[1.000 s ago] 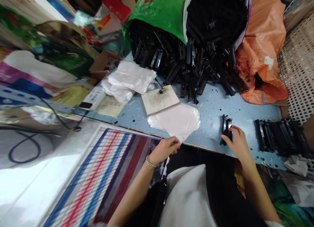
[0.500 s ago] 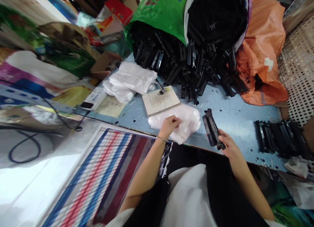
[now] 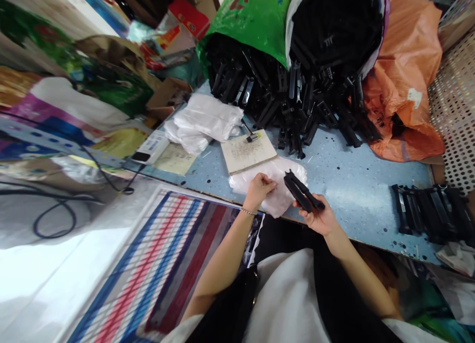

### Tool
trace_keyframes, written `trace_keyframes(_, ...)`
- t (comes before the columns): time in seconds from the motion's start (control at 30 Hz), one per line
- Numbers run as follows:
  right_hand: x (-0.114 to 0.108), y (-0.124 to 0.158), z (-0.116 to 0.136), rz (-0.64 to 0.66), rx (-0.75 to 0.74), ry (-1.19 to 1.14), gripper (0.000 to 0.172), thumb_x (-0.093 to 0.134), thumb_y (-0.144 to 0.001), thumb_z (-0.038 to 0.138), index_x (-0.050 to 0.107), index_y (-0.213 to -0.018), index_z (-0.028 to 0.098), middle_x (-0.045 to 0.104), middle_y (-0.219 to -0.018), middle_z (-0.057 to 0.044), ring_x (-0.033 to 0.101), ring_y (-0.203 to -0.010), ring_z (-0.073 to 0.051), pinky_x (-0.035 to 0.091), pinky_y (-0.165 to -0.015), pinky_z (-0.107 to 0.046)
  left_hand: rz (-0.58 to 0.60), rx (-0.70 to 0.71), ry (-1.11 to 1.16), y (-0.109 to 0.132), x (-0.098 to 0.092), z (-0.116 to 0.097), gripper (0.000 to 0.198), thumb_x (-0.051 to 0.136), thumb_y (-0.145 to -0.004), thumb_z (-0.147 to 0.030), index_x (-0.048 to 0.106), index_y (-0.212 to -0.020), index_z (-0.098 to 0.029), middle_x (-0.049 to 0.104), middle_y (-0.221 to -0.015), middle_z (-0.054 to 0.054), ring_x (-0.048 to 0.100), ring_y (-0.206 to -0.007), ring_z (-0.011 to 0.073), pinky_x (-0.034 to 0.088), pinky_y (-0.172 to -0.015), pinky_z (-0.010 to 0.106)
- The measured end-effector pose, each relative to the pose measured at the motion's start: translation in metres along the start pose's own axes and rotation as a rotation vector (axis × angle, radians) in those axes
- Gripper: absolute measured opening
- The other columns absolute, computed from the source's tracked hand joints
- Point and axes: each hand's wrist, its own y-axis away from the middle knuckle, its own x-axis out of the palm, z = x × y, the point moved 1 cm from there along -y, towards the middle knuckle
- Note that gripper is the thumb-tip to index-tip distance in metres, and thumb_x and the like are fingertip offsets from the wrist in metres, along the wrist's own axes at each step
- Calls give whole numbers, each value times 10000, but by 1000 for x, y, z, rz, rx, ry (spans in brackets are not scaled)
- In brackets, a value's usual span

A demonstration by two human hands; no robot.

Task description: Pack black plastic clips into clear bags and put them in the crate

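Observation:
My right hand (image 3: 322, 217) is closed round the lower end of a long black plastic part (image 3: 300, 190), which tilts up and to the left above the table. To its left, my left hand (image 3: 259, 191) pinches at a stack of clear plastic bags (image 3: 281, 203); its fingertips are pressed together on the top bag. A flat pad (image 3: 248, 157), with a small dark tool (image 3: 252, 136) lying on it, covers the rear of the stack.
More black parts (image 3: 285, 105) spill from a green sack (image 3: 252, 24) and a white sack at the back. An orange sack (image 3: 404, 75) stands right of them. Several black parts (image 3: 432, 209) lie in a row at right. Folded white bags (image 3: 208, 116) lie behind the pad.
My right hand has brought the black part leftward, over the right edge of the bags and closer to my left hand. My left hand stays at the stack, still pinched.

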Motion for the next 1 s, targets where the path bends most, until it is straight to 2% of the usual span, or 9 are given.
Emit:
trace_keyframes(0.17, 0, -4, -2, 48, 91, -40, 446, 401, -950, 415, 549, -1187, 69, 693, -1006, -156, 571, -621, -92, 525, -514, -157, -67, 253, -391, 3, -5, 3, 44, 547, -783, -172, 505, -769, -172, 668, -820, 54, 630, -723, 165, 536, -732, 334)
trace_keyframes(0.33, -2, -16, -8, 73, 110, -117, 432, 431, -946, 425, 529, -1208, 96, 684, -996, -125, 525, -614, -75, 489, -469, -126, -107, 700, -1032, 24, -12, -14, 432, 331, -892, -30, 638, -1193, -78, 608, -1285, 201, 577, -1222, 283, 436, -1074, 473)
trace_keyframes(0.43, 3, -21, -13, 114, 109, -22, 450, 485, -900, 452, 549, -1184, 109, 674, -957, -103, 487, -584, -67, 449, -445, -120, 13, 899, -1034, 56, 1, -30, 535, 317, -927, -19, 463, -1436, -94, 530, -1399, 193, 517, -1313, 250, 454, -1090, 411)
trace_keyframes(0.57, 14, -19, -23, -132, -207, 407, 331, 583, -853, 476, 586, -968, 166, 622, -886, -57, 570, -732, -130, 539, -605, -219, 339, 1064, -869, 101, 27, -34, 666, 351, -936, -7, 258, -1567, -199, 510, -1430, 143, 500, -1330, 199, 492, -1068, 352)
trace_keyframes(0.67, 28, 1, -33, -228, -423, 727, 373, 718, -800, 386, 607, -1102, 197, 596, -1125, -79, 566, -1078, -207, 530, -909, -322, 422, 1001, -801, 114, 34, -26, 672, 391, -915, -25, 262, -1562, -150, 464, -1450, 182, 464, -1361, 235, 483, -1088, 404)
trace_keyframes(0.77, 41, 28, -39, 10, -413, 1046, 631, 741, -804, 323, 495, -1374, 215, 512, -1351, -114, 526, -1222, -230, 466, -1039, -383, 302, 937, -758, 125, 18, -38, 535, 530, -925, -120, 447, -1452, -156, 560, -1323, 167, 554, -1243, 231, 516, -1037, 386)
trace_keyframes(0.87, 41, 38, -29, 225, -213, 1056, 540, 655, -887, 388, 501, -1371, 204, 585, -1304, -119, 638, -1065, -208, 516, -950, -391, 266, 751, -739, 148, -26, -65, 324, 566, -943, -164, 609, -1254, -242, 662, -1129, 67, 634, -1074, 161, 529, -967, 294)
trace_keyframes(0.93, 36, 27, -8, 88, -278, 1099, 437, 608, -910, 442, 574, -1268, 193, 639, -1218, -105, 663, -951, -192, 528, -881, -375, 456, 520, -847, 162, -62, -68, 293, 563, -949, -228, 640, -1229, -270, 672, -1164, 42, 640, -1090, 163, 521, -952, 272)
trace_keyframes(1.0, 30, 0, 22, -191, -502, 1255, 393, 557, -923, 463, 600, -1204, 191, 642, -1196, -97, 643, -941, -193, 512, -871, -373, 605, 216, -943, 170, -94, -47, 273, 556, -942, -290, 675, -1186, -265, 695, -1136, 25, 662, -1044, 170, 525, -917, 269)
